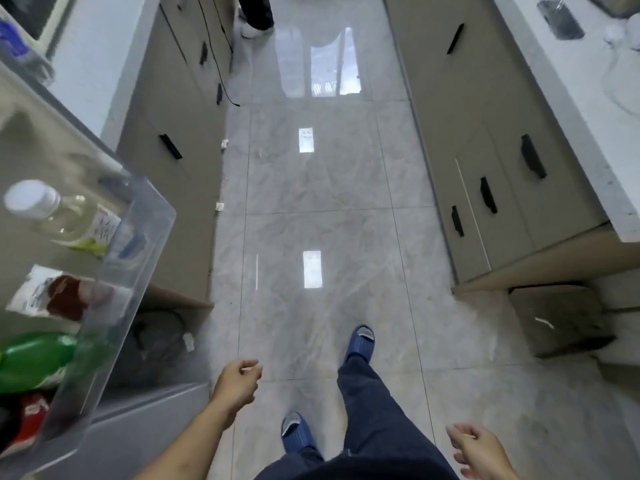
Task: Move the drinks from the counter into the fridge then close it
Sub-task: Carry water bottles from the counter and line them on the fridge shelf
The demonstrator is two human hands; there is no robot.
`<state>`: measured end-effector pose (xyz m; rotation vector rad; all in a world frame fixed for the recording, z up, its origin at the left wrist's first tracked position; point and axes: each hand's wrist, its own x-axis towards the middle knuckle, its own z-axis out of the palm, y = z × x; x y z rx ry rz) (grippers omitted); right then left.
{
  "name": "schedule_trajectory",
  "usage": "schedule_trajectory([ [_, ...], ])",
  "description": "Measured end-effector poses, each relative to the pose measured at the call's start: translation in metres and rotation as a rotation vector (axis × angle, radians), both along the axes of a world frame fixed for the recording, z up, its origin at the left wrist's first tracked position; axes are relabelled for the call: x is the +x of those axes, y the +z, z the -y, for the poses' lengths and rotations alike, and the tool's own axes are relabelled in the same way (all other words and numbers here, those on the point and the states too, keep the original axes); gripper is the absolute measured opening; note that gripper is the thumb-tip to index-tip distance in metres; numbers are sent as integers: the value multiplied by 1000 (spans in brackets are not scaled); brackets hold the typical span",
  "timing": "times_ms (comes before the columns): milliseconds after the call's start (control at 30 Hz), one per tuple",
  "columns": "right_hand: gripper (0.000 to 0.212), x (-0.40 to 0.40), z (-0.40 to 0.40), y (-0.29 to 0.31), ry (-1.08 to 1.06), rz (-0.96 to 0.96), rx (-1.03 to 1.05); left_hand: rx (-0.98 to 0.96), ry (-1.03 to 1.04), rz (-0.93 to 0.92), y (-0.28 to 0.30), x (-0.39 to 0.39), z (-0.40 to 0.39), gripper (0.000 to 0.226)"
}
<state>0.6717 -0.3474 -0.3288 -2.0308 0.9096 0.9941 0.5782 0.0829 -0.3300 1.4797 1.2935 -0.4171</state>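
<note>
The open fridge door's clear shelf (145,237) fills the left edge of the head view. Standing in it are a pale bottle with a white cap (62,216), a red-brown drink (65,296), a green bottle (34,358) and a red item (31,420). My left hand (239,382) hangs over the floor just right of the door, fingers loosely curled, holding nothing. My right hand (481,452) is low at the right, also loosely curled and holding nothing. The white counter (581,109) runs along the right edge; no drinks show on its visible part.
Beige cabinets with black handles line both sides: left (173,133), right (485,150). Glossy grey tiled floor (311,202) lies between. Another person's foot (252,26) stands far ahead. A black cable (221,74) dangles on the left cabinets. A dark box (561,320) sits lower right.
</note>
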Motion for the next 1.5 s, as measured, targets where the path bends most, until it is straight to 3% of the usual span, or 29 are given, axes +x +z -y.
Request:
schedule_trajectory([
  [467, 20, 320, -102, 19, 304, 161, 156, 121, 232, -105, 20, 107, 1, 10],
  [700, 16, 403, -174, 20, 437, 167, 220, 99, 264, -143, 5, 124, -5, 10],
  [867, 16, 450, -203, 9, 455, 96, 173, -130, 233, -206, -23, 148, -68, 36],
  [933, 15, 470, -211, 11, 444, 80, 134, -186, 212, -212, -29, 174, -91, 35],
  [1033, 20, 502, -225, 17, 424, 63, 51, -22, 382, -289, -30, 231, -111, 22],
  [1300, 21, 592, -296, 30, 543, 38, 19, 41, 431, 14, 14, 382, -214, 9],
  [1500, 21, 654, -365, 23, 725, 76, 3, 44, 593, 16, 9, 421, -238, 7],
])
